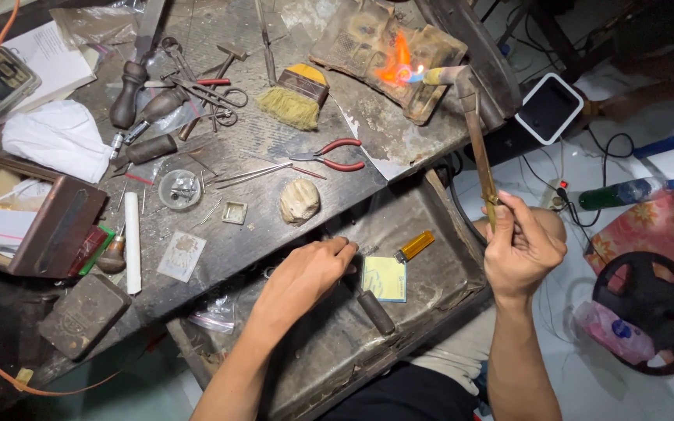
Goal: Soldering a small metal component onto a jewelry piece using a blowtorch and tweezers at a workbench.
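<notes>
Hands (524,249) around torch (477,140), flame outward.

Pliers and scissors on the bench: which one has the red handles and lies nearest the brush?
The red-handled pliers, lying just below and right of the yellow-bristled brush. The scissors are bare metal, left of the brush among the tools.

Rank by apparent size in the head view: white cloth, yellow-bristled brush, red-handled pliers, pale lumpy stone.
1. Crumpled white cloth
2. Yellow-bristled brush
3. Red-handled pliers, long but thin, so close to the brush
4. Pale lumpy stone
All lie on the bench at similar depth.
</notes>
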